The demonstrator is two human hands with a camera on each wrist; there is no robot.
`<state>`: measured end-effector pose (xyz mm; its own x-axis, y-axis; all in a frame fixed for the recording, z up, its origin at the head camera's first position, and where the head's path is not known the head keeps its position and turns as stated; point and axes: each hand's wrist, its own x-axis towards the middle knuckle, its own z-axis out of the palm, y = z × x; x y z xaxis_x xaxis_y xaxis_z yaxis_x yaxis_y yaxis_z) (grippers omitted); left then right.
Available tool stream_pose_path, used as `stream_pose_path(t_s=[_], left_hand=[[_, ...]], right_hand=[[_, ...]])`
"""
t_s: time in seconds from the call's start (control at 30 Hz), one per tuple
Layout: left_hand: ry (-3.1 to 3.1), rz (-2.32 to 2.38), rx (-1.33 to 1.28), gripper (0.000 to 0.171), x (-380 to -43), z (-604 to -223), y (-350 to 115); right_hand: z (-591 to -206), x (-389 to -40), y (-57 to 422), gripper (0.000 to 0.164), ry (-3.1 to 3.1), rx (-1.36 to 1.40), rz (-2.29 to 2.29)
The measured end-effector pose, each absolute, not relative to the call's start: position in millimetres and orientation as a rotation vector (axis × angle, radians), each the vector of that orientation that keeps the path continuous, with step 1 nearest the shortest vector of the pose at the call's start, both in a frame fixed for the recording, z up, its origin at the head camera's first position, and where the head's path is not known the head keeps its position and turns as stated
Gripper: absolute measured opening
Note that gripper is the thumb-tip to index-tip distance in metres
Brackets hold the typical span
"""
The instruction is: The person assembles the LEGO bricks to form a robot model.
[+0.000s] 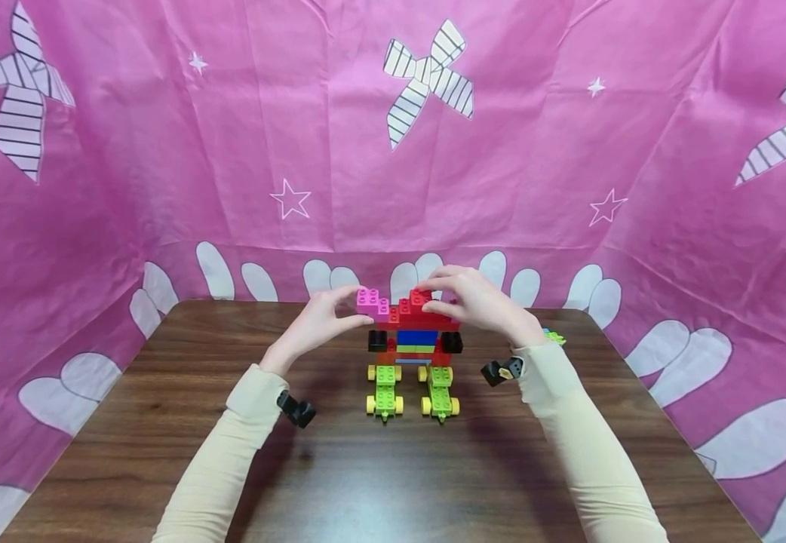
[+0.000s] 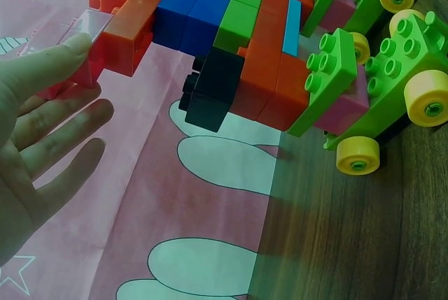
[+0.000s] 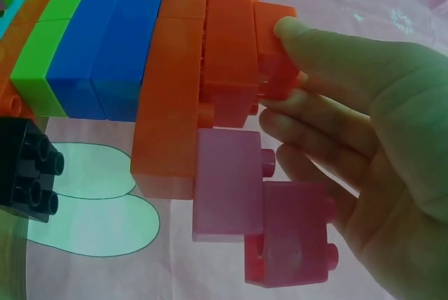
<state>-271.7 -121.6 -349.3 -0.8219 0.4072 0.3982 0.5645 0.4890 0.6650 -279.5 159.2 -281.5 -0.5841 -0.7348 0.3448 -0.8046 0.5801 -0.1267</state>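
A figure of toy building blocks (image 1: 417, 338) stands upright on the table on two green wheeled bases (image 1: 385, 394) with yellow wheels. Its body has blue bricks (image 1: 417, 337), lime-green and red ones, with a black brick (image 1: 377, 341) on each side. At the stepped pink bricks (image 1: 368, 300) on its upper left, my left hand (image 1: 321, 322) pinches with thumb and fingertips. My right hand (image 1: 476, 299) pinches the topmost red brick (image 3: 274, 48) between thumb and fingers. More pink bricks (image 3: 227, 184), below the right hand in its wrist view, are largely hidden in the head view.
Beyond my right forearm, a small green and blue piece (image 1: 556, 337) lies partly hidden at the table's right side. The brown wooden table (image 1: 366, 483) meets a pink patterned cloth (image 1: 366, 188) at the back and sides.
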Motion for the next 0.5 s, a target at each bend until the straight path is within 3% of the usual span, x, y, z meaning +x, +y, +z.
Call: stream_pose_path(t_s=[0.5], left_hand=[[-2.537, -1.237, -0.846, 0.042, -273.7, -350.1, -122.4]], right_hand=[[-285.5, -276.7, 157.5, 0.035, -2.503, 1.229, 0.325]])
